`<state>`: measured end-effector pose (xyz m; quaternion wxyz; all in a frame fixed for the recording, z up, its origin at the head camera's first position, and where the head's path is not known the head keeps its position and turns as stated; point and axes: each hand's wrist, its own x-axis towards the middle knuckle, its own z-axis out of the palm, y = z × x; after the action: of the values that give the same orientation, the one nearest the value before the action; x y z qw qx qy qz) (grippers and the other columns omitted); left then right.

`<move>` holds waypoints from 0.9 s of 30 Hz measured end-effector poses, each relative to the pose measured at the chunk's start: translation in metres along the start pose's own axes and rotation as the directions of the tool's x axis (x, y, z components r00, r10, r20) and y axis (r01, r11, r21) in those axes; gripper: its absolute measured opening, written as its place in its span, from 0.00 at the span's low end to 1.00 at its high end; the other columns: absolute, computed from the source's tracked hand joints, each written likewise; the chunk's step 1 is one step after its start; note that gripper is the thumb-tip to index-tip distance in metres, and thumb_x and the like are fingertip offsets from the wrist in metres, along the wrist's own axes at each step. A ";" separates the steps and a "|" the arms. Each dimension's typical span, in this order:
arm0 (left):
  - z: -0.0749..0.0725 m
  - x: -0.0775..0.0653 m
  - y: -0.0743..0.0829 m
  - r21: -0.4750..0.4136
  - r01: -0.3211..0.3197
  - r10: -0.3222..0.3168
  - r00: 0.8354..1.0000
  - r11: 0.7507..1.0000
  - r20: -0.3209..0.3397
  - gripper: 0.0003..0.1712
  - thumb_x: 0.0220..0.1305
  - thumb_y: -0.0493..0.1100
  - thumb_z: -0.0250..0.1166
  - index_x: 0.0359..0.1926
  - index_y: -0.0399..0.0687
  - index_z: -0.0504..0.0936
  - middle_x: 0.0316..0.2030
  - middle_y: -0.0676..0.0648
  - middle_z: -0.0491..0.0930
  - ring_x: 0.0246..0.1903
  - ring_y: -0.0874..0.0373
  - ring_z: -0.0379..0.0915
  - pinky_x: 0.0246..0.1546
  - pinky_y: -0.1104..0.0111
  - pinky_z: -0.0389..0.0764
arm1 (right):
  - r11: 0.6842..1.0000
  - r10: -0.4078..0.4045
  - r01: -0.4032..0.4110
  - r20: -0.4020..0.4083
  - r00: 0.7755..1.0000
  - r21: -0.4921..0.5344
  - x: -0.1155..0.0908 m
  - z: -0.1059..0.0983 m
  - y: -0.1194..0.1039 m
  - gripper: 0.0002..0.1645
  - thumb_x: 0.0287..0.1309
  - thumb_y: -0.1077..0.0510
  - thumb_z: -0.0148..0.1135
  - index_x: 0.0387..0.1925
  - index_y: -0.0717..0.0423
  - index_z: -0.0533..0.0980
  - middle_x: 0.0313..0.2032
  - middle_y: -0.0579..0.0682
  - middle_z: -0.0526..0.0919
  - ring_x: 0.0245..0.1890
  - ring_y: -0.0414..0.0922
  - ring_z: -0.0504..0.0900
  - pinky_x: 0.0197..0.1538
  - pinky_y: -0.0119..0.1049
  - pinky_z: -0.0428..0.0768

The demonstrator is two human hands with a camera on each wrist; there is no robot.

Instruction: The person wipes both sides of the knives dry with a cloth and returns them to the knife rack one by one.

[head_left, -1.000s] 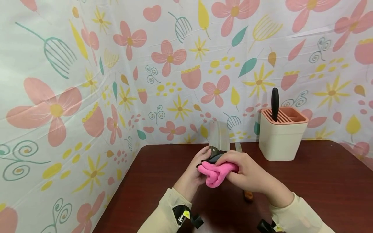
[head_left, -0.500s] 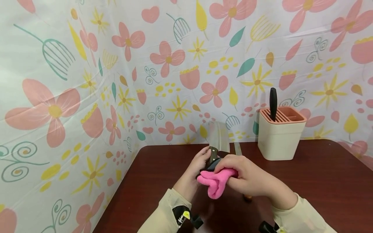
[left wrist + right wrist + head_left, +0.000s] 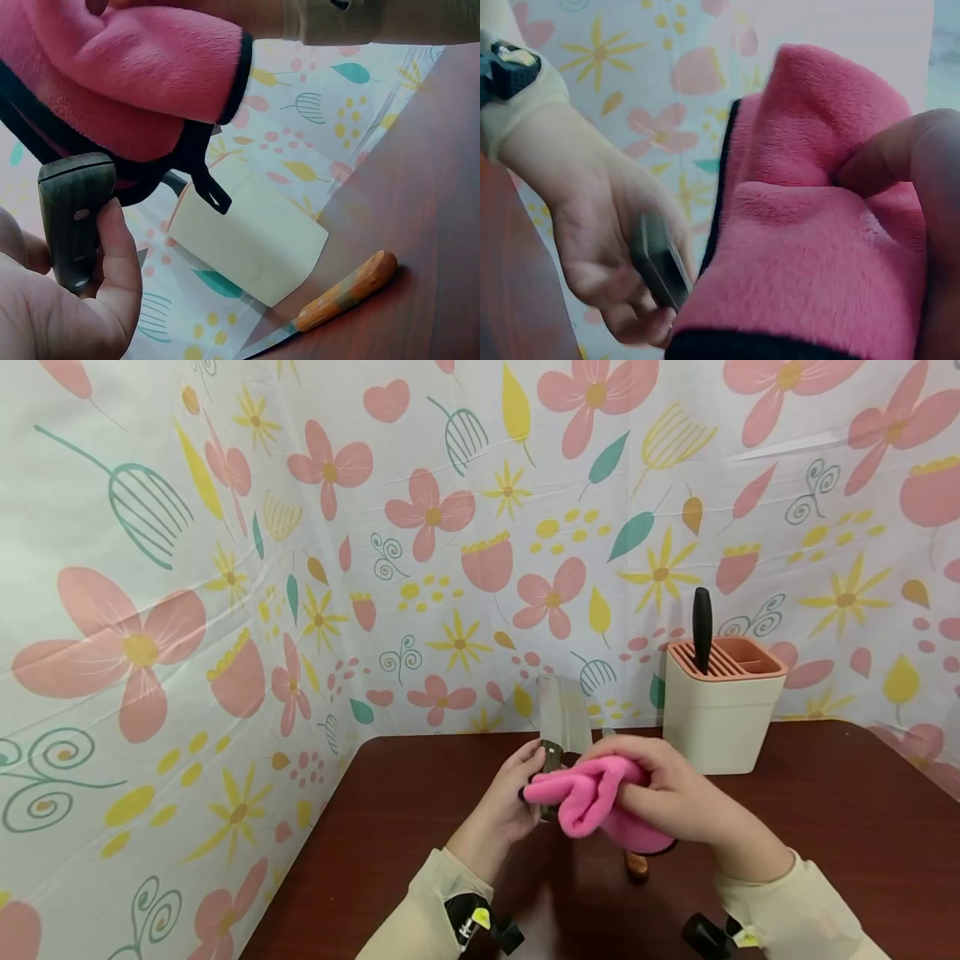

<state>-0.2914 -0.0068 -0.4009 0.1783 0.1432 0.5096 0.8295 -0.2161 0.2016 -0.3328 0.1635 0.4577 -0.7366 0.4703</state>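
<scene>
In the head view my left hand [image 3: 504, 802] grips the dark riveted handle of a cleaver [image 3: 564, 714], its broad blade pointing up and away. The handle's butt end shows in the left wrist view, above the curled fingers [image 3: 116, 262]. My right hand [image 3: 667, 793] pinches a bunched pink cloth [image 3: 588, 793] with black edging. This cloth overlaps part of the cleaver handle in the head view. A black loop [image 3: 217, 196] hangs from its edge. Under the right hand lies a knife with an orange-brown wooden handle [image 3: 349, 291]; most of it is hidden in the head view.
A cream knife block [image 3: 720, 718] with an orange slotted top stands at the back right, one black-handled knife [image 3: 702, 631] in it. The dark red-brown table [image 3: 405, 827] ends at a wall of flower-patterned cloth [image 3: 435, 593].
My right hand has moved the pink cloth to the right and slightly up, off the cleaver's handle, which shows more now. The left hand keeps its grip on the cleaver almost in place.
</scene>
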 end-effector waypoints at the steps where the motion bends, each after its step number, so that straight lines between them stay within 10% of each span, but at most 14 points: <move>1: 0.001 0.000 0.000 -0.004 0.003 -0.003 1.000 1.000 -0.001 0.16 0.82 0.43 0.46 0.63 0.46 0.71 0.33 0.56 0.80 0.26 0.70 0.77 0.27 0.79 0.79 | 0.999 0.030 -0.031 -0.039 0.999 -0.013 0.000 -0.003 0.002 0.27 0.56 0.79 0.58 0.51 0.51 0.82 0.43 0.39 0.87 0.39 0.36 0.83 0.42 0.29 0.81; 6: 0.004 -0.003 0.000 0.035 0.042 -0.042 0.999 0.998 -0.012 0.19 0.82 0.44 0.46 0.67 0.49 0.72 0.34 0.55 0.81 0.27 0.65 0.79 0.29 0.73 0.82 | 0.973 0.169 -0.206 -0.289 0.942 -0.102 0.000 -0.009 0.022 0.19 0.63 0.72 0.61 0.54 0.56 0.82 0.46 0.37 0.86 0.42 0.35 0.80 0.43 0.26 0.80; 12: 0.007 -0.006 0.000 0.064 0.067 -0.066 0.998 0.996 -0.020 0.21 0.82 0.48 0.48 0.68 0.50 0.72 0.37 0.50 0.81 0.29 0.61 0.79 0.31 0.70 0.84 | 0.872 0.216 -0.394 -0.493 0.843 -0.291 0.004 0.009 0.042 0.17 0.64 0.62 0.66 0.54 0.52 0.84 0.47 0.50 0.88 0.39 0.36 0.79 0.40 0.25 0.76; 18: 0.011 -0.007 -0.003 0.041 0.033 -0.032 0.999 0.999 -0.026 0.20 0.82 0.45 0.46 0.67 0.45 0.71 0.37 0.52 0.80 0.26 0.63 0.79 0.27 0.71 0.83 | 0.846 0.102 -0.313 -0.446 0.889 -0.431 0.009 0.031 0.053 0.19 0.57 0.64 0.71 0.52 0.54 0.85 0.46 0.52 0.90 0.41 0.45 0.83 0.44 0.33 0.80; 27: 0.010 -0.006 -0.004 0.043 0.032 -0.028 0.997 0.999 -0.072 0.20 0.81 0.42 0.46 0.67 0.44 0.71 0.46 0.51 0.81 0.39 0.65 0.80 0.36 0.72 0.83 | 0.853 0.151 -0.301 -0.349 0.925 -0.427 0.007 0.037 0.051 0.21 0.57 0.63 0.71 0.54 0.54 0.83 0.46 0.51 0.88 0.40 0.43 0.80 0.43 0.40 0.82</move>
<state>-0.2811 -0.0003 -0.4008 0.1693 0.1098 0.5359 0.8199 -0.2549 0.1737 -0.3740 0.3238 0.2355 -0.8441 0.3567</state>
